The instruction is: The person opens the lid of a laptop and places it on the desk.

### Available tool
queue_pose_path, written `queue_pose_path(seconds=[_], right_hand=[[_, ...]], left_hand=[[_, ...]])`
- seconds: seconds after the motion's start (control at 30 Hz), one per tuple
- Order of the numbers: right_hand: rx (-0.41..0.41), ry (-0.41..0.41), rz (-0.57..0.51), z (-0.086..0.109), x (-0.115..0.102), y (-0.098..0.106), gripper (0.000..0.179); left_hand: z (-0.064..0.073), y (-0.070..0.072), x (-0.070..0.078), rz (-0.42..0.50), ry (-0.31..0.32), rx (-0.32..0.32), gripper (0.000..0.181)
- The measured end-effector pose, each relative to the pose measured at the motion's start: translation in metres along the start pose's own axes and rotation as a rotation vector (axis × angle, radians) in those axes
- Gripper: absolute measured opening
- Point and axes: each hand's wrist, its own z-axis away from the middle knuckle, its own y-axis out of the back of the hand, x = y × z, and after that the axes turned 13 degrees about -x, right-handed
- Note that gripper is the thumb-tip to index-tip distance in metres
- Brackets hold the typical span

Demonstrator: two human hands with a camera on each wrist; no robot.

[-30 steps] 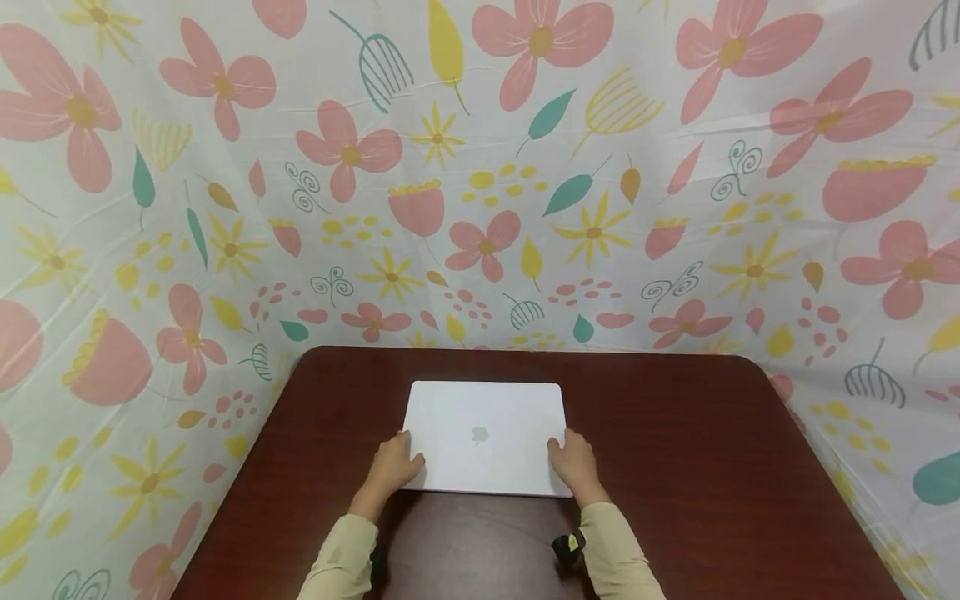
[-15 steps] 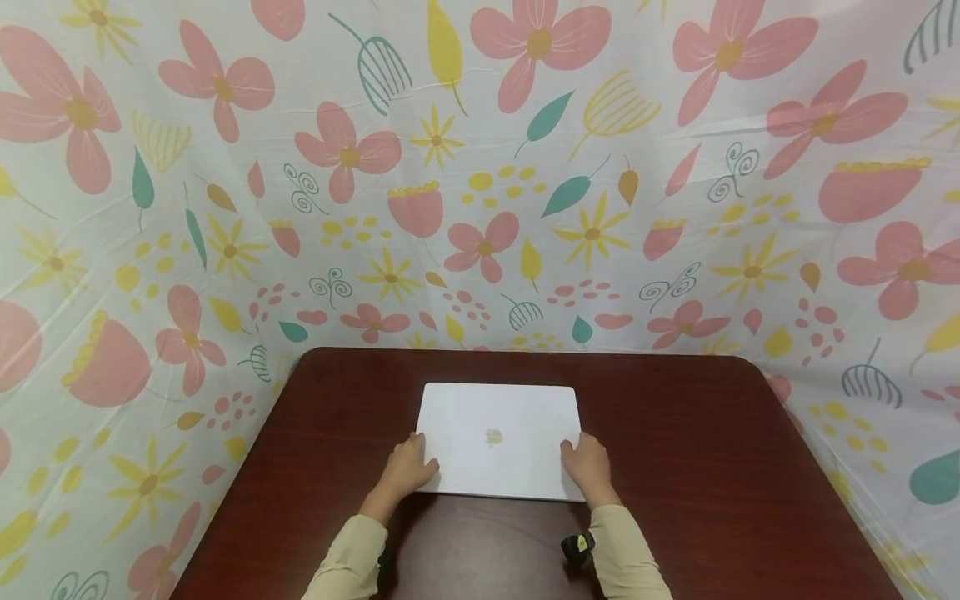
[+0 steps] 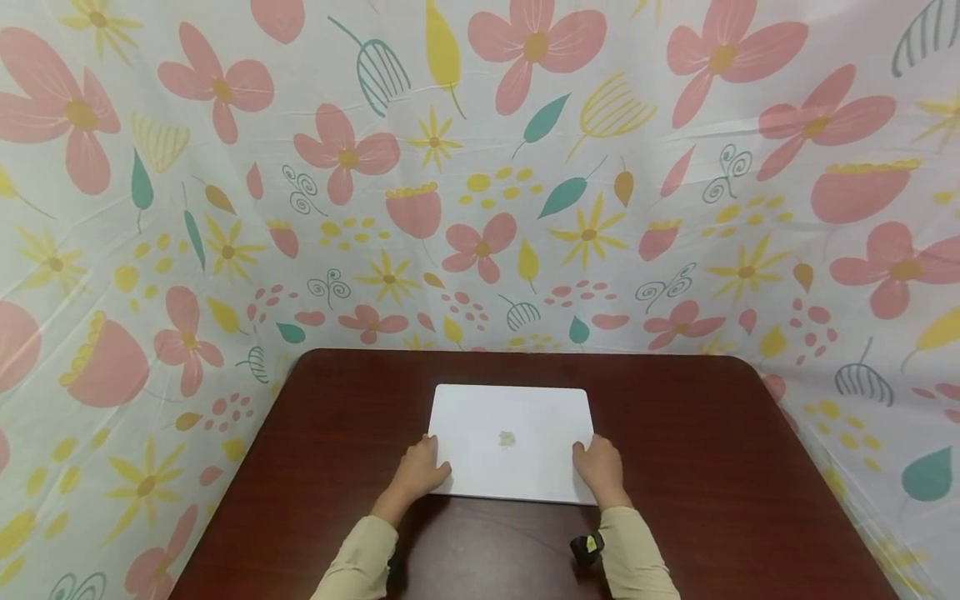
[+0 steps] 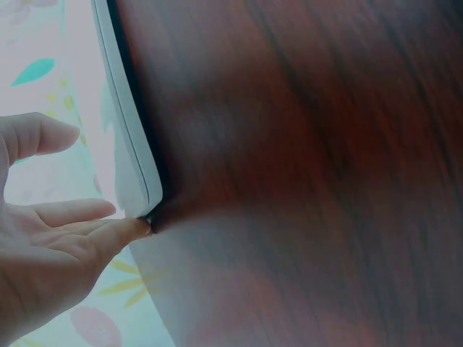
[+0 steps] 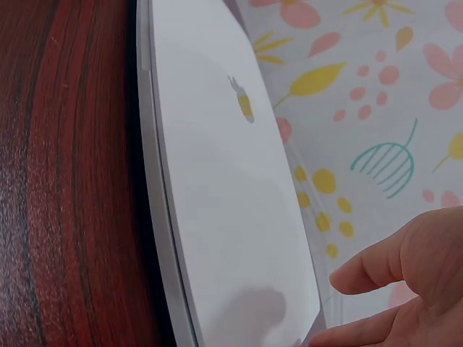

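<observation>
A closed silver-white laptop (image 3: 517, 417) lies flat on the dark wooden table (image 3: 720, 467), an apple logo on its lid. My left hand (image 3: 422, 471) is at its left side near the front corner. In the left wrist view, straight fingers (image 4: 108, 235) touch the side edge, while the thumb stands apart above the lid. On the opposite side, my right hand (image 3: 602, 468) lies against the right edge. Its thumb is raised off the lid in the right wrist view, with the fingers (image 5: 354, 332) straight by the corner and partly out of frame.
A white sheet (image 3: 480, 200) with a pink, yellow and teal flower print hangs behind the table and along both sides. A small black device (image 3: 587, 548) sits at the right wrist, by the beige sleeve (image 3: 637, 554).
The laptop has slid to the right across the table, with both hands moving along at its sides. The hands keep much the same pose.
</observation>
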Motion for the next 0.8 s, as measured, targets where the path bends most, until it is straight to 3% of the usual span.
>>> queue_pose_path(seconds=[0.37, 0.53, 0.67, 0.8], right_hand=[[-0.045, 0.042, 0.037, 0.0, 0.01, 0.005, 0.048], [-0.079, 0.085, -0.036, -0.005, 0.026, 0.007, 0.05], [-0.104, 0.145, -0.09, -0.006, 0.036, 0.01, 0.051], [-0.12, 0.254, -0.033, -0.004, 0.041, 0.012, 0.05]], left_hand=[[0.002, -0.004, -0.001, 0.028, 0.003, -0.011, 0.059], [0.005, -0.002, -0.003, 0.047, 0.0, -0.023, 0.06], [0.004, 0.001, -0.008, 0.123, -0.021, -0.039, 0.059], [0.003, 0.003, -0.014, 0.192, -0.049, -0.036, 0.058]])
